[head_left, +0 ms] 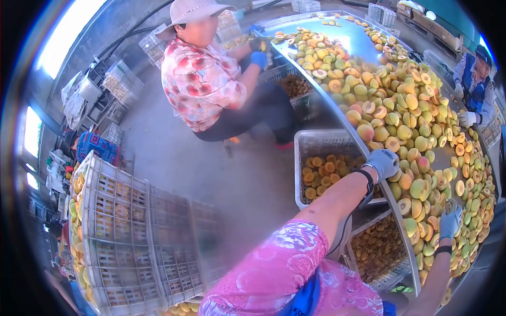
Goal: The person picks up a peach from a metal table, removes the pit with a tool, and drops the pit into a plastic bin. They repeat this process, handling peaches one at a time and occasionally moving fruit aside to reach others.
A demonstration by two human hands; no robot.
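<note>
My left hand (383, 164), in a grey-white work glove with a dark band at the wrist, is closed above the metal edge (345, 124) of the sorting table. What it holds, if anything, is hidden. My right hand (450, 219), gloved the same way, reaches down among the peach halves (416, 184) with its fingers stretched out over them. Many of these yellow-green halves are heaped across the table, some cut side up. Below my left forearm sits a white plastic crate (301, 184) part-filled with cut halves. Nearer me, another crate (362, 227) holds brown peach stones.
A co-worker (203, 79) in a flowered shirt and blue gloves sits farther along the table's left side. Another person (477, 84) works across the table. Tall crates (142, 237) of fruit stand at the left, and more crates (121, 81) are stacked against the wall.
</note>
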